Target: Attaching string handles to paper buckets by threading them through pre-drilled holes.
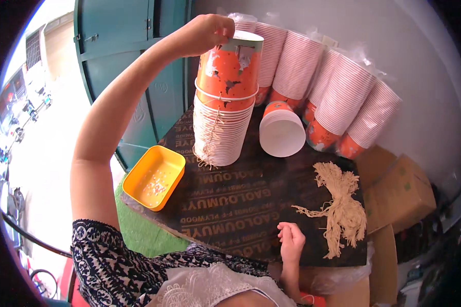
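A tall stack of paper cups [223, 128] stands upside down on the dark board, white rims downward. The upper cups [228, 71] show orange sides with a green band near the pale base. Reaching up from the left, my left hand [212, 35] is closed, its fingers pinching the edge of the topmost cup. Pale strings [207, 146] hang down the stack's side and trail onto the board. Near the front edge my right hand [292, 241] has curled fingers; whether they hold anything is hidden. To its right lies a bundle of beige string [343, 210].
A yellow tray [133, 180] with small pale bits sits at the board's left edge. A short stack of cups [281, 134] lies on its side. Behind it stand several plastic-wrapped cup stacks [297, 64]. Cardboard boxes [402, 197] are on the right, teal metal doors [115, 66] back left.
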`<act>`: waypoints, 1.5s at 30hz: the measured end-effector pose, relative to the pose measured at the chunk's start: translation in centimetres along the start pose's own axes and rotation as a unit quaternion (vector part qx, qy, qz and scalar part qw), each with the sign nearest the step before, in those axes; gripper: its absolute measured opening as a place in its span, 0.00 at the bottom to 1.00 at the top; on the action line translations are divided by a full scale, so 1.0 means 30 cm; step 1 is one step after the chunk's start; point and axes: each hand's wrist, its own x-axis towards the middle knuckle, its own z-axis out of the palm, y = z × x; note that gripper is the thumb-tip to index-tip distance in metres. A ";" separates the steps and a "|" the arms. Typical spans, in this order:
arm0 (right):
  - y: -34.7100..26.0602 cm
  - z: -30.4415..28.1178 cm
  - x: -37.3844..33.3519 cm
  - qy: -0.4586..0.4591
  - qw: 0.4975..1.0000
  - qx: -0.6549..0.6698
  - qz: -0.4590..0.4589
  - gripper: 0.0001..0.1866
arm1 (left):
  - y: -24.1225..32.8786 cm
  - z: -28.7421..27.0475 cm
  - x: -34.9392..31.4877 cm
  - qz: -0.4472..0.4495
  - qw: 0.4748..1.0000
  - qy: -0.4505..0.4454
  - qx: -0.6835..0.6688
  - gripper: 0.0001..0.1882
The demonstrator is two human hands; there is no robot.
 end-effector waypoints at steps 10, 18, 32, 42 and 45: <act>0.000 -0.001 0.003 -0.005 1.000 0.002 -0.008 0.10 | 0.003 0.028 -0.017 0.010 1.000 -0.019 -0.006 0.05; -0.001 -0.005 0.001 -0.009 1.000 -0.009 -0.008 0.10 | 0.004 0.028 -0.021 0.026 0.999 -0.026 -0.011 0.05; 0.008 -0.008 -0.003 -0.013 1.000 -0.013 -0.023 0.10 | -0.003 0.049 -0.040 0.013 0.999 -0.031 0.002 0.03; 0.006 -0.011 -0.006 -0.014 1.000 -0.010 -0.018 0.10 | 0.023 0.054 -0.040 0.002 1.000 -0.025 0.005 0.05; -0.002 -0.010 -0.006 -0.018 1.000 -0.017 -0.019 0.10 | 0.028 0.052 -0.042 0.011 0.999 -0.025 0.026 0.05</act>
